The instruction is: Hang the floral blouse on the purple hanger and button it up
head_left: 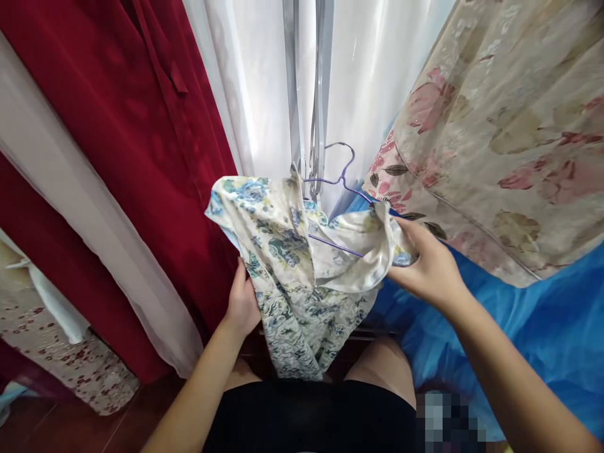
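The right hand point(427, 261) is clamped on the shoulder of a flowered dress point(285, 296), at the dress's 3 o'clock, with the cloth pinched between thumb and fingers. The left hand point(243, 305) is at its 8 o'clock, thumb against the side edge; the other fingers are largely hidden, so I cannot tell how tightly they close on the cloth. The dress is in the middle of the view, between the two hands, its neck opening facing up and its lower part hanging toward 6 o'clock.

A purple hanger point(341, 180) runs through the neck opening; its hook stands free at the dress's 1 o'clock and its lower bar crosses the opening.

Farther out, a white curtain point(255, 82) hangs at 12 o'clock of the view, with grey ribbons point(294, 82) down its front. Red cloth point(189, 126) hangs at 10 o'clock, and a pale strip of cloth point(94, 170) at 9. A spotted cloth point(70, 362) reaches down to the floor point(151, 409) near 8 o'clock. Rose-printed cloth point(528, 138) fills 2 o'clock, and blue cloth point(519, 327) bunches at 4. The person's black clothing point(306, 415) and bare thighs point(382, 365) show at 6 o'clock.
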`<action>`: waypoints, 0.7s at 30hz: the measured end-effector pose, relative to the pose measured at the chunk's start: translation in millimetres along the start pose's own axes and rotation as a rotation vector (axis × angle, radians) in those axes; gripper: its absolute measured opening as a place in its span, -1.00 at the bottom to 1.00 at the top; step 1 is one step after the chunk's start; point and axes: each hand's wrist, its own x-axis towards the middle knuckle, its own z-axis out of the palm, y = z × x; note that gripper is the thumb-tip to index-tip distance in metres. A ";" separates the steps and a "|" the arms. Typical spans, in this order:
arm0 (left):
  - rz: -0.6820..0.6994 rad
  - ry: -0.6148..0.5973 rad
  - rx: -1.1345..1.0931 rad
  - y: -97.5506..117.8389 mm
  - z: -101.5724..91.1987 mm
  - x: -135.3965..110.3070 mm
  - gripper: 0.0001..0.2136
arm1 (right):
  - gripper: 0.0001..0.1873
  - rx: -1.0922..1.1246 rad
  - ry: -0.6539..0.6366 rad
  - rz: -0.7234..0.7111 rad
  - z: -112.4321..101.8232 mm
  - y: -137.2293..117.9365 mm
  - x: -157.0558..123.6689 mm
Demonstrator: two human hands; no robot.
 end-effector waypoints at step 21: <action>-0.161 0.360 0.304 -70.6 -12.3 -83.0 -0.46 | -0.16 0.090 -0.130 -0.276 -33.3 11.8 31.7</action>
